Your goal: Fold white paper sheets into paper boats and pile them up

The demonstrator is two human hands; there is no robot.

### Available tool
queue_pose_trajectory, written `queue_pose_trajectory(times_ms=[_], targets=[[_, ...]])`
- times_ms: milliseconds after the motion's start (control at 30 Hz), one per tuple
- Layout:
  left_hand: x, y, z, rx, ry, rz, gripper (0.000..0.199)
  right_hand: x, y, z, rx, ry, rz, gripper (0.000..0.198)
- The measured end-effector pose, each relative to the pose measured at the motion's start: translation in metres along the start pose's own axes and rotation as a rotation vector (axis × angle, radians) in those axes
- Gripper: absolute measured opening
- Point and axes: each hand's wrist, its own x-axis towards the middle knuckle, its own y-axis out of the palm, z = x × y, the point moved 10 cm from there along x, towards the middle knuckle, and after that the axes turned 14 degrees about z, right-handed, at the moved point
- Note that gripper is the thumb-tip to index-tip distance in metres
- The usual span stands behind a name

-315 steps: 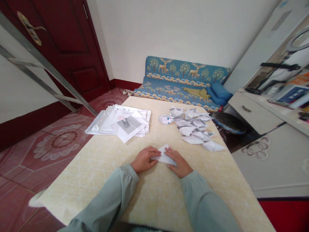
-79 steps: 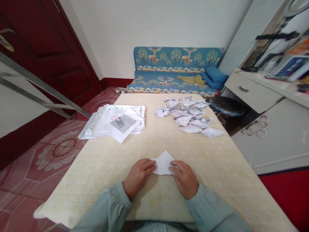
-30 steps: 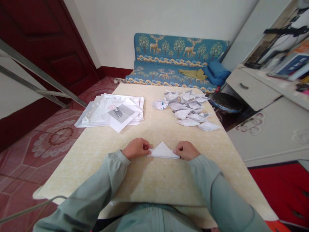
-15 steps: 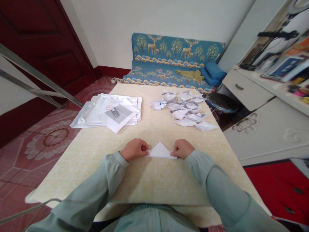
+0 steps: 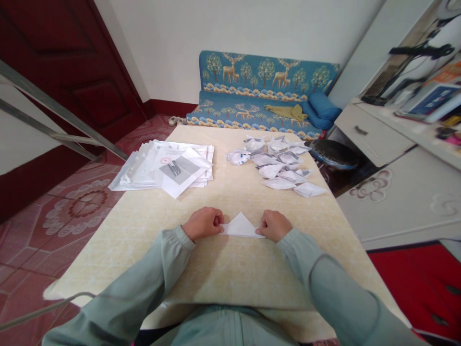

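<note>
Between my hands, low over the near middle of the table, is a folded sheet of white paper [image 5: 241,226] with a peak pointing away from me and a long straight edge toward me. My left hand [image 5: 204,223] pinches its left end with closed fingers. At its right end, my right hand [image 5: 275,225] pinches the paper in the same way. Beyond my right hand lie several folded paper boats [image 5: 276,178] in a cluster. To the far left rests a stack of white papers [image 5: 144,166], topped by a sheet with a grey printed picture [image 5: 176,172].
The table [image 5: 230,274] has a cream patterned cover. Past its far edge stands a blue sofa [image 5: 230,103] with a deer pattern. A pale cabinet [image 5: 382,197] is on the right, beside a round dark stool [image 5: 334,153]. Metal bars [image 5: 72,115] slant at the left.
My hands keep their pinch at both ends of the folded paper, nearly unmoved. The whole view has shifted slightly, so everything appears a little farther right.
</note>
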Motion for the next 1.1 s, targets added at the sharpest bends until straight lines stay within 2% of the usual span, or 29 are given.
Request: queue_pose_trajectory(times_ms=[133, 200, 367, 567, 633, 767, 800, 900, 1000, 1100], targets=[[-0.001, -0.006, -0.002, 0.024, -0.011, -0.026, 0.019, -0.002, 0.001, 0.004, 0.017, -0.034, -0.044, 0.010], [0.000, -0.007, -0.004, 0.044, -0.023, -0.018, 0.021, -0.003, 0.000, 0.006, 0.037, -0.050, -0.059, 0.015], [0.006, -0.007, -0.003, 0.122, -0.078, -0.016, 0.018, -0.006, 0.001, 0.011, 0.038, -0.027, -0.026, 0.012], [0.000, -0.004, 0.002, 0.154, -0.168, -0.149, 0.022, -0.009, 0.000, 0.014, 0.031, 0.008, -0.067, 0.007], [-0.005, -0.004, -0.006, 0.168, -0.133, -0.219, 0.020, -0.010, 0.000, 0.015, 0.029, 0.013, -0.079, 0.008], [-0.016, 0.000, -0.040, 0.295, 0.060, -0.365, 0.005, -0.010, 0.000, 0.017, 0.026, 0.003, -0.103, 0.008], [-0.017, 0.005, -0.049, 0.343, 0.101, -0.377, 0.002, -0.011, 0.000, 0.019, 0.025, -0.004, -0.112, 0.008], [-0.018, 0.027, -0.069, 0.450, 0.241, -0.361, 0.010, -0.013, -0.001, 0.022, -0.001, -0.016, -0.145, 0.010], [-0.022, 0.036, -0.072, 0.408, 0.292, -0.391, 0.012, -0.014, 0.000, 0.024, -0.059, -0.006, -0.157, 0.009], [-0.027, 0.036, -0.070, 0.343, 0.292, -0.411, 0.014, -0.012, 0.000, 0.023, -0.078, 0.019, -0.110, 0.007]])
